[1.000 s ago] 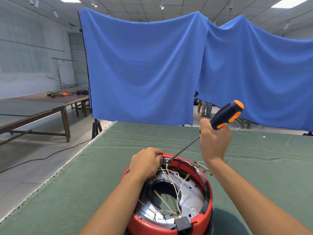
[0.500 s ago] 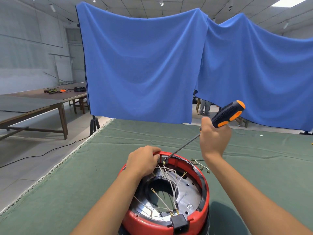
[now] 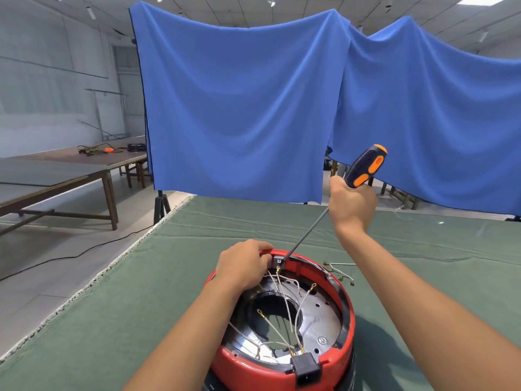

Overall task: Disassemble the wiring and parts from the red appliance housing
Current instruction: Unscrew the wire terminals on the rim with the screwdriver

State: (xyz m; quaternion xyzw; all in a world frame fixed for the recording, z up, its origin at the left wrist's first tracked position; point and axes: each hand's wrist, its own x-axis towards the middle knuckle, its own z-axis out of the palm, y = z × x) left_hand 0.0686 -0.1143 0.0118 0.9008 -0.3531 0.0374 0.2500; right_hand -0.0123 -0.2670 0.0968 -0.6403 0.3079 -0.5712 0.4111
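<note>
Sitting upside down on green felt table, near edge, red appliance housing showed its open underside: shiny metal plate w/ round hole, white wires w/ brass ring terminals, black socket block at front. Left hand gripped far rim; right hand clenched black/orange screwdriver, tip at bracket.
</note>
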